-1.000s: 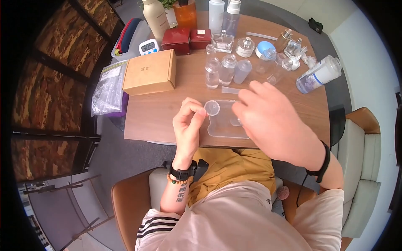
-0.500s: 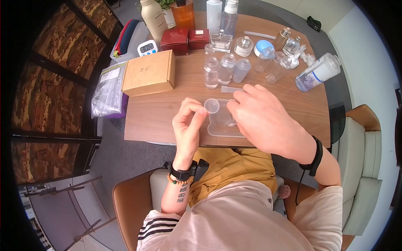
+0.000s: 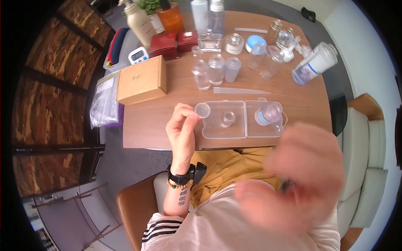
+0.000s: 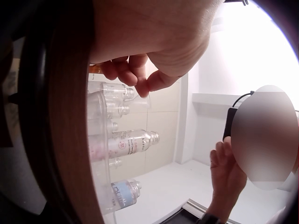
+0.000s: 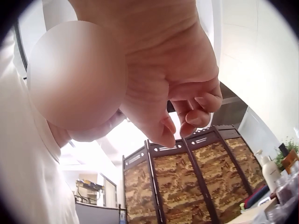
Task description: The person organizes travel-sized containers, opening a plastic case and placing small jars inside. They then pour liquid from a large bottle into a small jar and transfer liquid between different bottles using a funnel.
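Observation:
My left hand (image 3: 181, 133) pinches a small clear funnel (image 3: 202, 111) by its rim between thumb and fingertips, above the left edge of an open clear plastic case (image 3: 245, 132). Inside the case's left half sits a small clear vial (image 3: 228, 120). A clear bottle with a blue label (image 3: 263, 117) leans in the right half. My right hand (image 3: 307, 175), blurred in the head view, is raised close to the head camera. Its fingers (image 5: 198, 118) are loosely curled with nothing between them in the right wrist view.
Behind the case lie a clear flat strip (image 3: 240, 90) and several clear bottles (image 3: 216, 70). A cardboard box (image 3: 141, 80) and a zip bag (image 3: 104, 100) are at the left. A large bottle (image 3: 314, 64) stands at the right, with perfume bottles (image 3: 234, 44) farther back.
My right hand has left the small vial in the case and come up toward the head. The left hand still pinches the funnel in nearly the same place. The head view has shifted slightly.

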